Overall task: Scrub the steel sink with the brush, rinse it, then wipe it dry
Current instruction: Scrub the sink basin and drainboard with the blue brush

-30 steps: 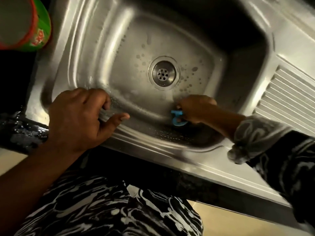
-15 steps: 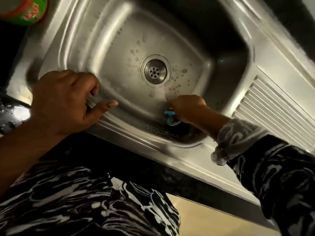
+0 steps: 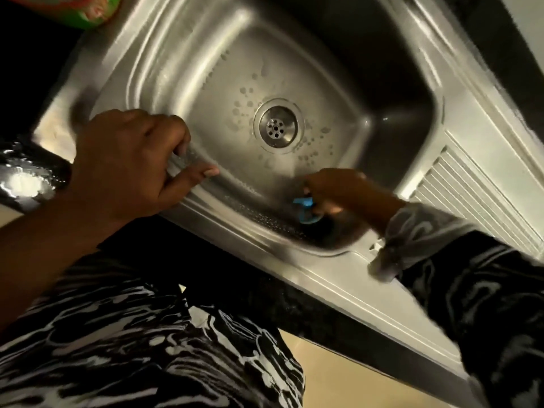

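The steel sink (image 3: 182,54) fills the upper part of the view, with a round drain (image 3: 276,126) in its floor and water droplets around it. My left hand (image 3: 126,160) grips the sink's near rim, fingers curled over the edge and thumb along it. My right hand (image 3: 332,187) is down inside the basin at the near wall and holds a brush with a blue handle (image 3: 304,209). Its bristle end is hidden under the hand.
A ribbed draining board (image 3: 477,195) adjoins the basin on the right. A green and red container (image 3: 94,10) stands at the top left corner. A dark wet countertop (image 3: 26,178) runs along the left. My patterned clothing fills the bottom.
My right hand with the brush has moved only a little along the near wall of the basin. My left hand has kept its grip on the rim. The camera has shifted.
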